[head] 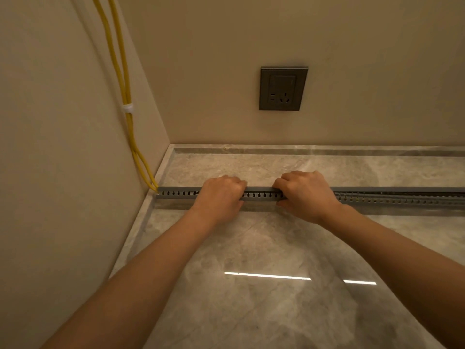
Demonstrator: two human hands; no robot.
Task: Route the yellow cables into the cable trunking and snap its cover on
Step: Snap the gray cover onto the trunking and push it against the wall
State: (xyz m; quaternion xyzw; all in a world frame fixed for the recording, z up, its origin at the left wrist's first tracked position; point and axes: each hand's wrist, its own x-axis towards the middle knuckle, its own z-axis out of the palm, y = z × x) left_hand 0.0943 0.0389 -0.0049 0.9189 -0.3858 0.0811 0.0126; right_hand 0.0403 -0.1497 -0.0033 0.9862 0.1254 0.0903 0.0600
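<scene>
Trunking (176,193), grey and slotted, is laid across the stone floor (251,311). 2 yellow cables (125,91) are fed into its left end. It is gripped by the left hand (221,196) and the right hand (305,195), fingers curled over it.

Left hand (221,197) beside right hand (305,195) on trunking (261,195), cables (125,94) at its left end

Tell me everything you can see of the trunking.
The trunking is a long grey slotted channel, plastic-looking, lying flat on the floor from the left wall rightward out of frame. Yellow cables enter its left end. The left hand and right hand grip it mid-length; right of them the cover looks unseated.
</scene>
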